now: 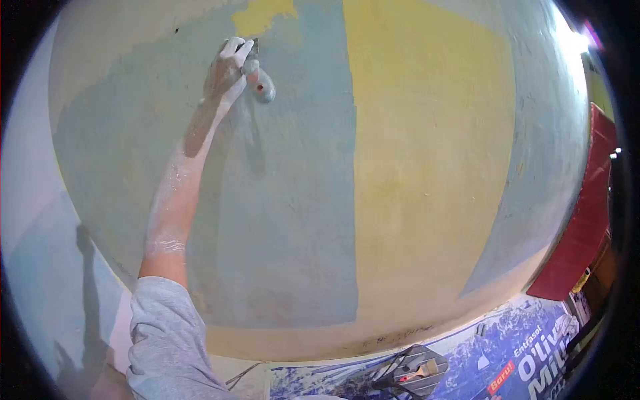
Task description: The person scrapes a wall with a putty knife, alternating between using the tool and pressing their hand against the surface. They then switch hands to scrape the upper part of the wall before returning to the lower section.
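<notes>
My left hand [231, 67], dusted white up the forearm, is raised against the upper part of the wall. Its fingers are closed around a putty knife [265, 90], whose rounded, smeared handle end hangs out to the right. A bit of the dark blade shows beside the fingertips; the rest is hidden by the hand. Around it the wall [287, 187] has a grey-blue coat, with an uneven yellow patch [263, 15] just above the hand. My right hand is out of the picture.
A broad yellow band [433, 153] runs down the wall to the right. Below, a blue printed banner [493, 360] covers the floor, with a paintbrush [421, 371] lying on a dark ridged object [427, 387]. A red panel [577, 220] stands at the right; a bright lamp [579, 41] shines above.
</notes>
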A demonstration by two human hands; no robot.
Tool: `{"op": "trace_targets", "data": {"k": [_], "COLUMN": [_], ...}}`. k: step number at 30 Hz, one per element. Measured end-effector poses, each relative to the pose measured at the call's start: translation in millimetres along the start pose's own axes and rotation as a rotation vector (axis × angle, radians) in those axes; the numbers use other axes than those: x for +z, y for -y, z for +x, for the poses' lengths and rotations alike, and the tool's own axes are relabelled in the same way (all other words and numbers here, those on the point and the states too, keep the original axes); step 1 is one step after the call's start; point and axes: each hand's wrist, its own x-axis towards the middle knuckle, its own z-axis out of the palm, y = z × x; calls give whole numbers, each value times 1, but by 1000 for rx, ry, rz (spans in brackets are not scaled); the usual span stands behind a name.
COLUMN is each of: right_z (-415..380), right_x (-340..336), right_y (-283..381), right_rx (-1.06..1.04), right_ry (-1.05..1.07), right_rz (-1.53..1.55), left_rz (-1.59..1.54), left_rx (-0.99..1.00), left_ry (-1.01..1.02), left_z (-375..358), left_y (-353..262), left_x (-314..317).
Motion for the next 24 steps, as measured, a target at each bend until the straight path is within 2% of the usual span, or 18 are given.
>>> {"op": "trace_targets", "data": {"k": [3, 5, 7, 9, 11, 13, 15, 18, 19, 20, 22, 23, 24], "right_z": [23, 79, 115, 146, 166, 184, 191, 198, 198, 194, 194, 196, 193], "right_x": [-23, -40, -82, -102, -137, -158, -185, -219, -226, -230, -224, -210, -195], "right_y": [52, 97, 189, 258, 323, 371, 414, 448, 450, 444, 430, 412, 397], "right_rx": [-157, -122, -49, -302, -381, -562, -565, -610, -635, -645, -558, -473, -475], "right_ry": [-170, -124, -22, -260, -209, -314, -324, -354, -367, -358, -347, -287, -279], "right_rz": [105, 67, -16, 148, 155, 198, 271, 349, 356, 360, 389, 369, 368], "left_rz": [24, 27, 104, 75, 50, 59, 82, 233, 200, 213, 97, 32, 37], "left_rx": [-3, 5, 49, 26, 31, 67, 59, 0, 0, 0, 120, 75, 73], "left_ry": [-23, -42, -40, -61, -129, -128, -162, -55, -82, -77, -99, -135, -129], "left_z": [-2, 7, 17, 15, 5, 4, 12, 52, 49, 39, 17, 10, 12], "left_y": [8, 22, 30, 25, 19, 21, 22, 50, 44, 35, 20, 20, 19], "left_x": [4, 6, 3, 4, 5, 1, 3, 14, 10, 0, -2, 2, 0]}}
